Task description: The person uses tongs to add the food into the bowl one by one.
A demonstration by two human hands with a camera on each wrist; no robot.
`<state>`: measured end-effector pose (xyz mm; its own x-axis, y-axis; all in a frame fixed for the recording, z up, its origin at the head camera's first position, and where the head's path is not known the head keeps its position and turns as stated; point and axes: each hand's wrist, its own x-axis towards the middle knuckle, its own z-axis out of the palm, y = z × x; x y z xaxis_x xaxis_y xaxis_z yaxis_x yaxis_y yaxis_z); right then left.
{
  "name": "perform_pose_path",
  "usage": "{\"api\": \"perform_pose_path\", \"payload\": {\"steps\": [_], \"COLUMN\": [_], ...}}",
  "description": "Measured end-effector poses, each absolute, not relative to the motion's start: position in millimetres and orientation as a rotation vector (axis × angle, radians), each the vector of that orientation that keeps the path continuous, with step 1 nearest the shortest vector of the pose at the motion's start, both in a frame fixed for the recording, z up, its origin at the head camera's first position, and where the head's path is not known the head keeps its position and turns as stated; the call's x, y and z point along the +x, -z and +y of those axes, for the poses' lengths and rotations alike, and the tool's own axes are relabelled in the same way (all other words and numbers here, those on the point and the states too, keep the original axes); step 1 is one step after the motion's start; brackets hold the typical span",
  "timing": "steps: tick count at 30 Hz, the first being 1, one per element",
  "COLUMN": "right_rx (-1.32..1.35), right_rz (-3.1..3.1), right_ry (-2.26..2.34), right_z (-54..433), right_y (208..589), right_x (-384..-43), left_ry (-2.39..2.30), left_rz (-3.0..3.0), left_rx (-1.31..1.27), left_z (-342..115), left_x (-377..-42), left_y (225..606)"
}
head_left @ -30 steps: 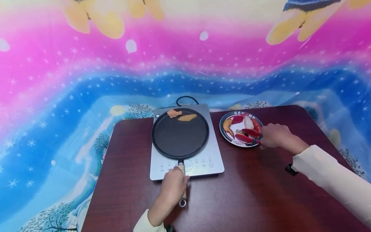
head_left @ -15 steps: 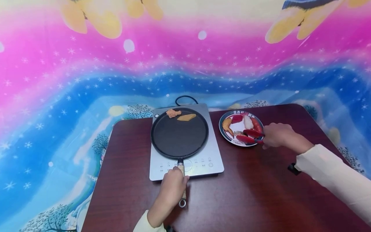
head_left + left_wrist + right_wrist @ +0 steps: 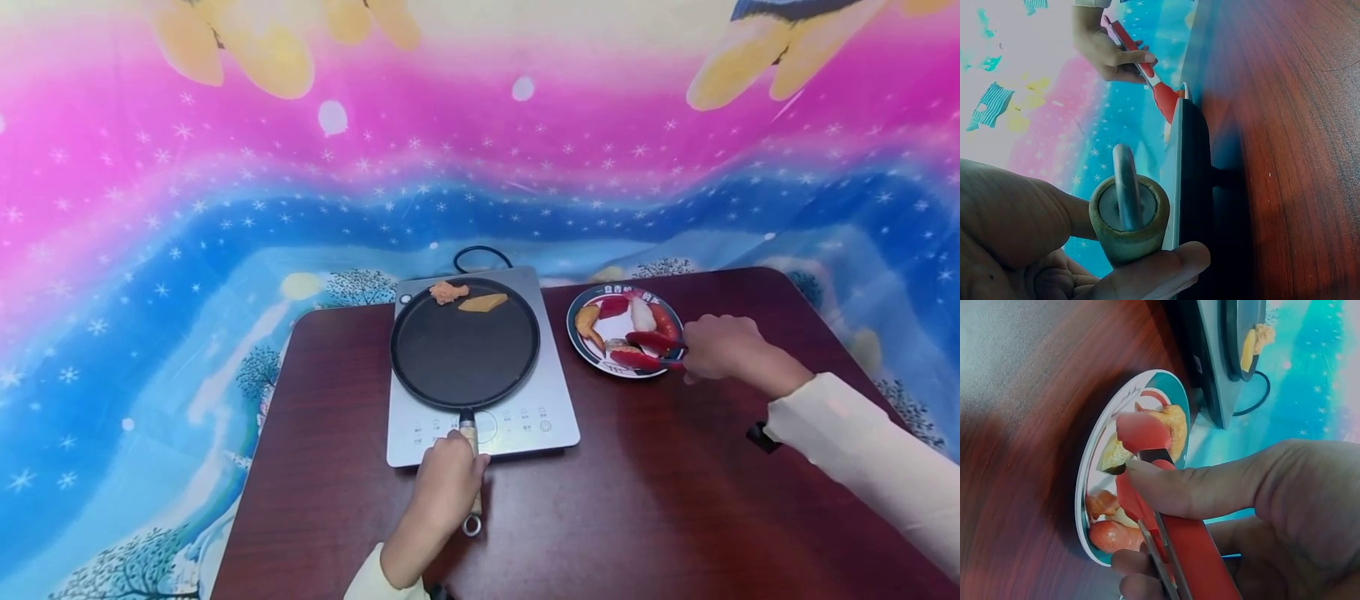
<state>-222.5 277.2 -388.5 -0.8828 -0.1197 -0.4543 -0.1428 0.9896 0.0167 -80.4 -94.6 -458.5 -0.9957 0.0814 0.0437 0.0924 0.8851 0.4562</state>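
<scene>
My left hand [image 3: 447, 479] grips the wooden handle [image 3: 470, 433] of a flat black frying pan [image 3: 465, 358]. The handle's metal hanging ring [image 3: 1125, 187] sticks out past the fingers in the left wrist view. Red-headed tongs [image 3: 649, 360] are in my right hand [image 3: 722, 350], the thumb along one arm. Their heads stand apart, low over a patterned plate [image 3: 576, 333]. A pale food piece with a dark edge [image 3: 1114, 455] lies by the tong heads; whether they touch it, I cannot tell. Also on the plate are a chicken wing [image 3: 587, 322], a sausage [image 3: 663, 322], a dark red slice [image 3: 615, 307] and a white piece [image 3: 642, 316].
The pan sits on a silver induction cooker [image 3: 558, 417], its black cord [image 3: 483, 248] looping behind. A crumbly fried piece [image 3: 448, 292] and a tan flat piece [image 3: 483, 303] lie at the pan's far side. A dark red wooden table [image 3: 637, 500] carries everything, against a printed cloth [image 3: 480, 167].
My right hand has shifted slightly to the right with the tongs, and more of the pale piece shows beside their heads. The left hand keeps its grip on the pan handle.
</scene>
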Motion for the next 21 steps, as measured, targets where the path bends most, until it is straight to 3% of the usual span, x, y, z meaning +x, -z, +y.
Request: {"api": "perform_pose_path", "payload": {"steps": [21], "right_rx": [-0.227], "right_rz": [2.718], "right_ry": [-0.066], "right_z": [283.7], "right_y": [398.5], "right_x": [-223.6], "left_ry": [0.741], "left_rz": [-3.032], "left_rx": [-0.134], "left_z": [-94.9], "left_x": [-80.3], "left_y": [458.6]}}
